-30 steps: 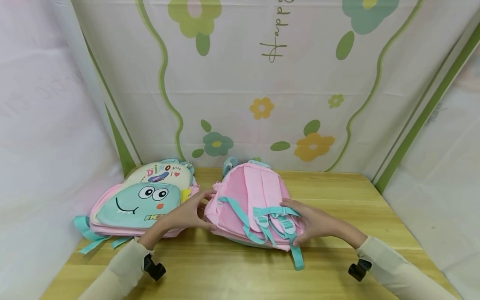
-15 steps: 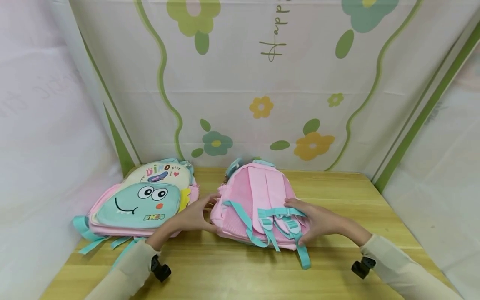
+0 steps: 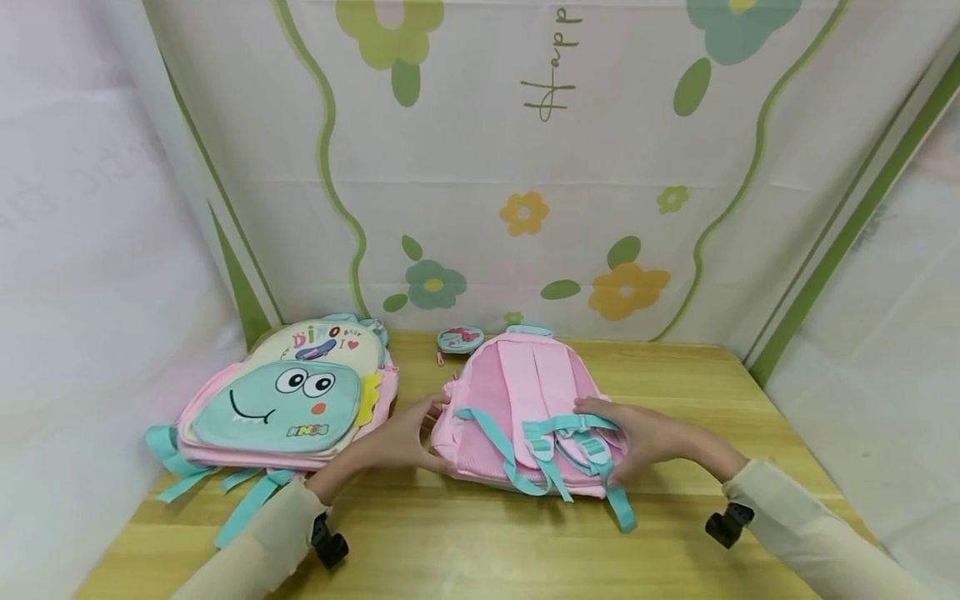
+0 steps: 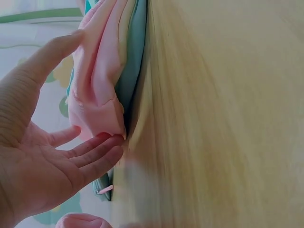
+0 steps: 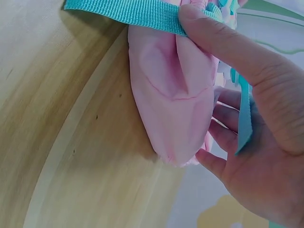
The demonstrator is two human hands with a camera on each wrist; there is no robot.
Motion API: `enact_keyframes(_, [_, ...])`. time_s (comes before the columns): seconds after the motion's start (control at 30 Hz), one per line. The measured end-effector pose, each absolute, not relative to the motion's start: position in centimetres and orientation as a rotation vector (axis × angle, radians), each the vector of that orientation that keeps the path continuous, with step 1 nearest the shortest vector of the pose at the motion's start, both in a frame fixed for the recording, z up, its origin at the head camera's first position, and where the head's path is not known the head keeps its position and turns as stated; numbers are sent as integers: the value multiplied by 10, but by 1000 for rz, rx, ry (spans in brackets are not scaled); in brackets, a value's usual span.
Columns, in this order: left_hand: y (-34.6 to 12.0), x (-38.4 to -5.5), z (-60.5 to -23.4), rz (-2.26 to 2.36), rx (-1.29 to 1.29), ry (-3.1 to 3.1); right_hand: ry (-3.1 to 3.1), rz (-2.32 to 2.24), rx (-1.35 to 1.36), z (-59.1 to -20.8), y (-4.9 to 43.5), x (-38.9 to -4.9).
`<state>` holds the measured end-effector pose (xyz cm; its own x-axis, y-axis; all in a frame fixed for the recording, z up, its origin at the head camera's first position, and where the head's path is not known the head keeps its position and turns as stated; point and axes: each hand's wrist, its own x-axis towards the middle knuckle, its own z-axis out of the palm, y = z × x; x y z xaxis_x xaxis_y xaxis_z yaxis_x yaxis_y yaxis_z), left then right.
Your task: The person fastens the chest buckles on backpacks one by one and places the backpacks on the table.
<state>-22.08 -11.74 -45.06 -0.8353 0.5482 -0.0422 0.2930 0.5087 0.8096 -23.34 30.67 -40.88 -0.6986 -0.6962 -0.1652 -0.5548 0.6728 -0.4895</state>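
Observation:
A pink backpack (image 3: 491,379) lies strap side up on the wooden table, with turquoise straps (image 3: 498,454) across its lower part. My left hand (image 3: 408,437) touches its left side, thumb and fingers spread apart; the left wrist view shows nearly straight fingertips against the pink side pocket (image 4: 97,116). On the opposite side my right hand (image 3: 652,437) rests against the bag, its thumb on the turquoise webbing (image 5: 137,14) and its fingers along the pink side. The backpack's front is face down and hidden. A small round pouch (image 3: 460,339) sits at its far left corner.
To the left, a second backpack (image 3: 281,408) with a dinosaur face lies face up, its turquoise straps hanging toward the front. A flower-print cloth (image 3: 465,150) stands behind the wooden table (image 3: 480,542), with pale cloth at both sides.
The pink backpack has shifted to the right with both hands against it. The round pouch has tipped over and now shows its printed face. The dinosaur backpack stays about where it was.

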Motion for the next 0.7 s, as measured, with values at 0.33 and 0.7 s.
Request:
enact_keyframes(0.33, [-113,-222,-451,1181,704,2474,2498,-619,-994,-408,308,-240])
enact_keyframes(0.7, [-111,-223,-453,1198,698,2450,2476,-644,-957,-410,312,-241])
